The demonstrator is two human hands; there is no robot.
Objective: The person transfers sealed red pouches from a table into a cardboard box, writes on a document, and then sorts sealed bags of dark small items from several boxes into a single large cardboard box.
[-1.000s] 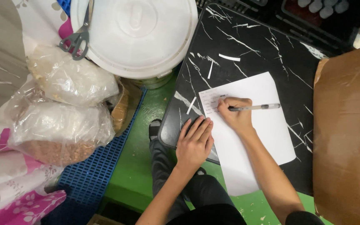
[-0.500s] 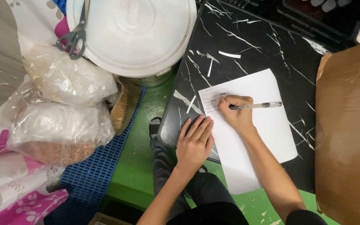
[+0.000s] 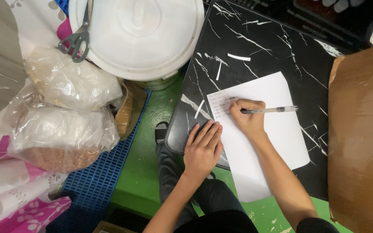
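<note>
Pen (image 3: 273, 110) in right hand (image 3: 248, 116) (grain-filled bags (image 3: 61, 138) nearby)

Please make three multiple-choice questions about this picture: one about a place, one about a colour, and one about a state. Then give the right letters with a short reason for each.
1. Where do the scissors lie?
A. on the white bucket lid
B. on the sheet of paper
C. on the green floor

2. What colour is the tabletop?
A. plain white
B. black with white veins
C. blue

3. What is the left hand doing?
A. holding the pen
B. lifted in the air
C. resting flat at the left edge of the paper

Answers:
1. A, the grey handles lie over the lid's rim.
2. B, the dark marbled surface shows all around the paper.
3. C, its palm is down with fingers spread, while the right hand grips the pen over the written lines.
</note>
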